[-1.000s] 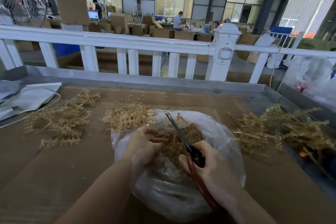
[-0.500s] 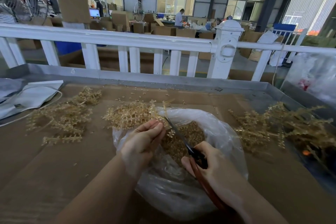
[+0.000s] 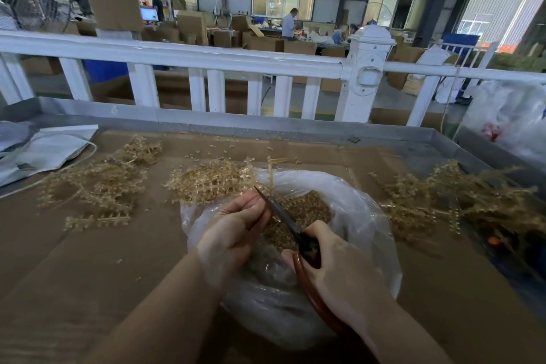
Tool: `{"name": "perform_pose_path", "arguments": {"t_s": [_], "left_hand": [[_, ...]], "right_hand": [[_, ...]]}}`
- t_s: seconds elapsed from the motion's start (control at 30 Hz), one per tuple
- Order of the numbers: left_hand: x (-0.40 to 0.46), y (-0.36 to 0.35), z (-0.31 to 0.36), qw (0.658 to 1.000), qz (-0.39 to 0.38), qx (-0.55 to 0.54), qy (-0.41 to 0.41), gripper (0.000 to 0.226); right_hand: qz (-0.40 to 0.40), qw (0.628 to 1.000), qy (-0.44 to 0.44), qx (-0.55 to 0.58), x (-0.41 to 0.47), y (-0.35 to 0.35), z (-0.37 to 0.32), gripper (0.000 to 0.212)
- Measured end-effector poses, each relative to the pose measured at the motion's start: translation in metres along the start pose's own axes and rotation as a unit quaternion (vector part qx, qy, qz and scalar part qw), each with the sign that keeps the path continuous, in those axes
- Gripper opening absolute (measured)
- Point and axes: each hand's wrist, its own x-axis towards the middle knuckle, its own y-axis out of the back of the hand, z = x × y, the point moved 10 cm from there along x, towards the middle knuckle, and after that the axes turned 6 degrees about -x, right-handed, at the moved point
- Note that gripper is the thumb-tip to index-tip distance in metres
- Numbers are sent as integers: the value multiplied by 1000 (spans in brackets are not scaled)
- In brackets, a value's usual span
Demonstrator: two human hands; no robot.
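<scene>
Sprig (image 3: 270, 173) higher, above left hand (image 3: 233, 233)

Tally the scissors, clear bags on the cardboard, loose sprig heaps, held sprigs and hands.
Scissors: 1
Clear bag: 1
Sprig heaps: 3
Held sprig: 1
Hands, left and right: 2
Total: 8

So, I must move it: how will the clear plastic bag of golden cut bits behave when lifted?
The clear plastic bag looks crinkled and slumped, so probably floppy. Its mouth gapes over the loose golden cut bits, so tipping would likely spill them.
</scene>
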Motion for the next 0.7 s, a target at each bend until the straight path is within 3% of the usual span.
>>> {"name": "perform_pose_path", "arguments": {"t_s": [0.57,0.7], "left_hand": [[1,6,-1,998,9,54,7,24],[1,2,1,996,-8,84,21,12]], "right_hand": [[20,999,19,-43,3,-6,1,37],[37,997,34,-58,-1,-2,-1,36]]}}
